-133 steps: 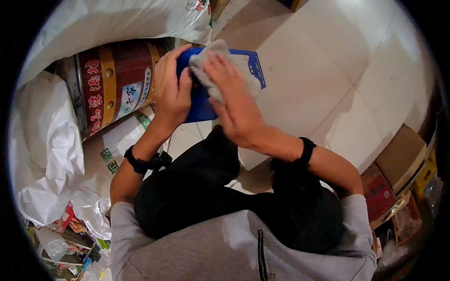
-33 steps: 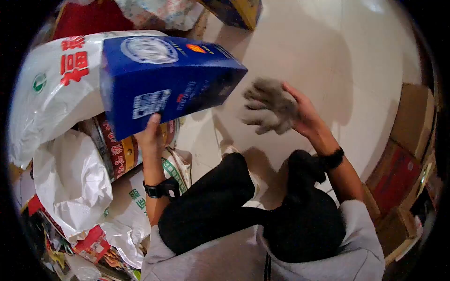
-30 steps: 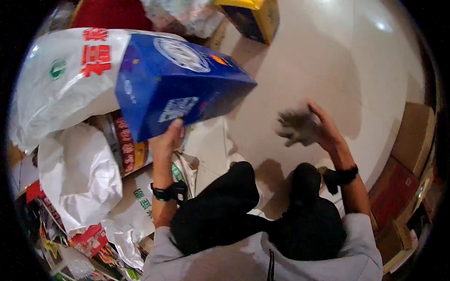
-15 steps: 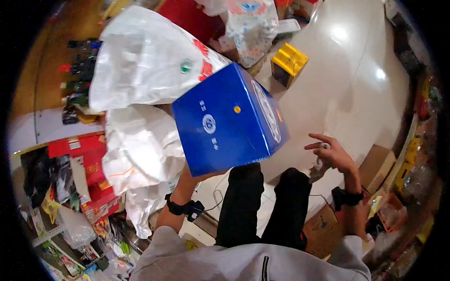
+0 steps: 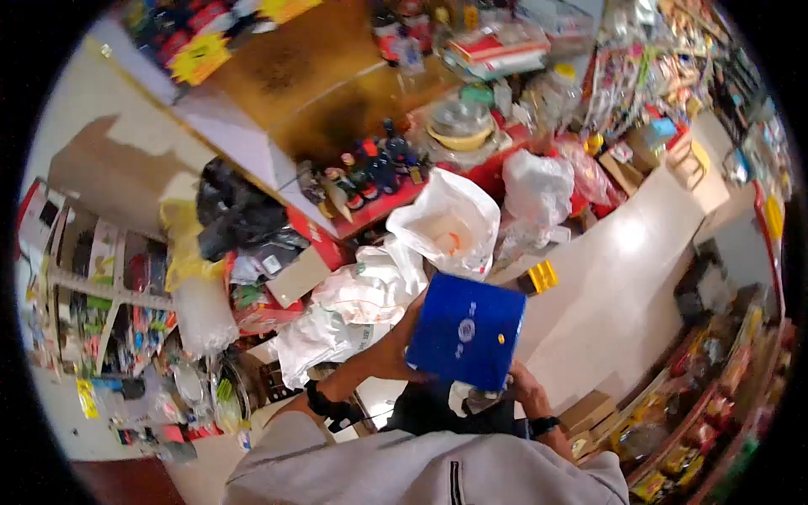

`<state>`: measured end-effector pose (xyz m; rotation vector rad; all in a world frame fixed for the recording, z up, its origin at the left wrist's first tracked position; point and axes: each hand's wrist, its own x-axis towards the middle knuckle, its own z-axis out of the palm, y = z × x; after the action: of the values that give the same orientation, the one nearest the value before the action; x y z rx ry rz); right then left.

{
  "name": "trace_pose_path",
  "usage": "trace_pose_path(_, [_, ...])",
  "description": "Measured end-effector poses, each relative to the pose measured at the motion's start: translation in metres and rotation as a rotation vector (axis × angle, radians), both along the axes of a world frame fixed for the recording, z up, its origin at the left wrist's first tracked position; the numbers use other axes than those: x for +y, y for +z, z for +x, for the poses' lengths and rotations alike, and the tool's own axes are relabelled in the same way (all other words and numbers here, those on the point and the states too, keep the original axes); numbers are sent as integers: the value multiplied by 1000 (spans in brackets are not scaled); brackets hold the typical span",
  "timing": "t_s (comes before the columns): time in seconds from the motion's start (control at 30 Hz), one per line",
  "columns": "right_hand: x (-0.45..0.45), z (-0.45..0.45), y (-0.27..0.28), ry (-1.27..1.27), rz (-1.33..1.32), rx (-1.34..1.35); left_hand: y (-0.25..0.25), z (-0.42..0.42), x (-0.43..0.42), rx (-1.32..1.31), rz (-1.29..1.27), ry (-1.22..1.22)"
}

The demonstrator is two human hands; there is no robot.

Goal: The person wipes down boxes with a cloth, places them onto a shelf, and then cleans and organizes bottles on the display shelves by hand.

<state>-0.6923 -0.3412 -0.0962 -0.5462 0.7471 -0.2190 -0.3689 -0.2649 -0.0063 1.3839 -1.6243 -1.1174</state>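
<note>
A blue box [image 5: 468, 328] with a round pale logo is held in front of my body, one end facing up. My left hand [image 5: 399, 343] grips its left side, the fingers partly hidden behind it. At its lower right corner is my right hand [image 5: 528, 392], closed near the edge, with a greyish-white cloth [image 5: 471, 399] below the box beside it. Whether the fingers press on the cloth, the box or both is hard to see.
An open white sack [image 5: 446, 220] and white bags [image 5: 370, 290] lie beyond the box. A yellow box [image 5: 541, 276] stands on the floor. Dark bottles [image 5: 379, 168] are at a red ledge; stocked shelves [image 5: 699, 421] line the right, more goods the left.
The view has swung up and left, showing more of the shop. The blue box is now lower and nearer my body, and my right hand has come in from the right to its lower corner.
</note>
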Motion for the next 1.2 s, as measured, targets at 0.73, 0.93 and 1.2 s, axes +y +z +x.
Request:
trace_pose_path(0.73, [-182, 237, 117, 121, -440, -17, 203, 122, -131, 1130, -233, 911])
trace_pose_path(0.93, [-243, 296, 162, 195, -285, -266, 208, 193, -181, 1012, -381, 938])
trace_pose_path(1.2, [-277, 406, 120, 397, 209, -468, 211, 287, -216, 923, -354, 1179])
